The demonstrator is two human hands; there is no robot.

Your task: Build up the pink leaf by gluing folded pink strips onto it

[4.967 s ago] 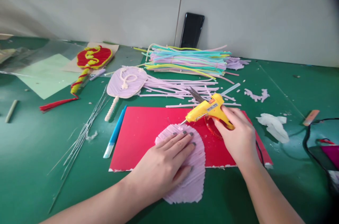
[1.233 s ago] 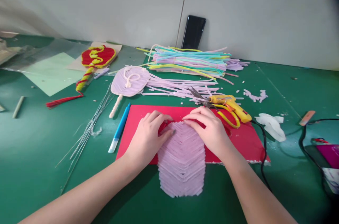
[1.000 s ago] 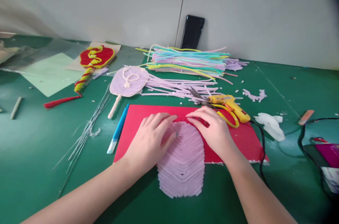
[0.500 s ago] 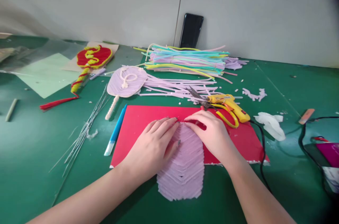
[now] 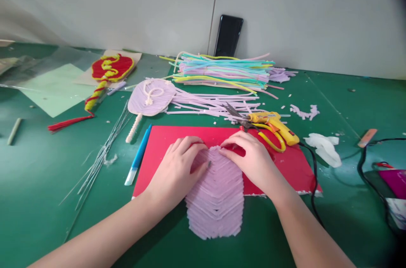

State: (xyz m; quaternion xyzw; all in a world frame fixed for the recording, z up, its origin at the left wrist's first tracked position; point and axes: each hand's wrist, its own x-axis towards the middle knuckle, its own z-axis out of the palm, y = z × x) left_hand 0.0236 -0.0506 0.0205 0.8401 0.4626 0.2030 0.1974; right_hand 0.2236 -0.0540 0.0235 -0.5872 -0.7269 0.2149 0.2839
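A lilac panel of pipe cleaners point(image 5: 217, 200) laid in a V-shaped pattern rests partly on a red sheet point(image 5: 165, 145) and overhangs its front edge. My right hand point(image 5: 252, 154) pinches the panel's top edge between thumb and fingers. At the upper left side, my left hand point(image 5: 184, 164) grips the panel with bent fingers, its thumb lying over the surface. Just beyond my right hand are scissors with yellow handles point(image 5: 275, 141) and a yellow glue gun point(image 5: 285, 130), partly on the red sheet. The undersides of the fingertips are hidden.
Loose lilac pipe cleaners point(image 5: 209, 103) and a multicoloured bundle point(image 5: 222, 71) lie behind. A lilac fan point(image 5: 151, 98), a red fan point(image 5: 122, 67), thin wires point(image 5: 104, 154) and a blue pen point(image 5: 139, 154) are leftward. A black cord point(image 5: 314, 183) runs at right; a phone point(image 5: 229, 35) leans on the wall.
My left hand has drawn back slightly to the left from the panel's top, baring more of its upper part. My right hand stays nearly in place.
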